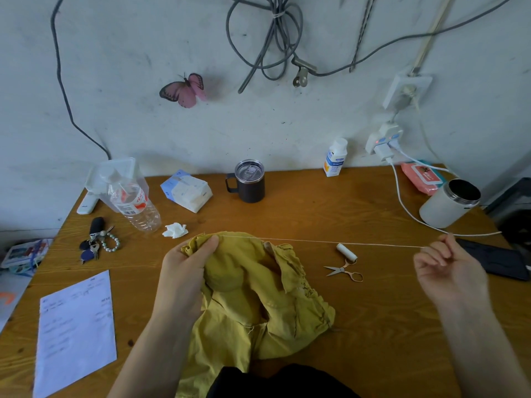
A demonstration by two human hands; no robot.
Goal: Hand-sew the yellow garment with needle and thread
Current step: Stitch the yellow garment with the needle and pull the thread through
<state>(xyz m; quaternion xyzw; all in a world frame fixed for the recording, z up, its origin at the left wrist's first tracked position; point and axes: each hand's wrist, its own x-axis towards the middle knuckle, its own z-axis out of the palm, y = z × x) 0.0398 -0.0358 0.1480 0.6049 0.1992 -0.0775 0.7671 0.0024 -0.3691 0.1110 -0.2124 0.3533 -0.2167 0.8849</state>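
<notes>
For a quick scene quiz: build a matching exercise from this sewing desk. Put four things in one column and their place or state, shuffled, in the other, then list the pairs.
Column 1
1. left hand
2. right hand
3. scissors
4. dark mug

Column 2
A. stands at the back of the table, near the wall
B. grips a bunch of the yellow garment
C. lies beside the white spool
D. pinches the end of the taut thread

Pairs: 1-B, 2-D, 3-C, 4-A
</notes>
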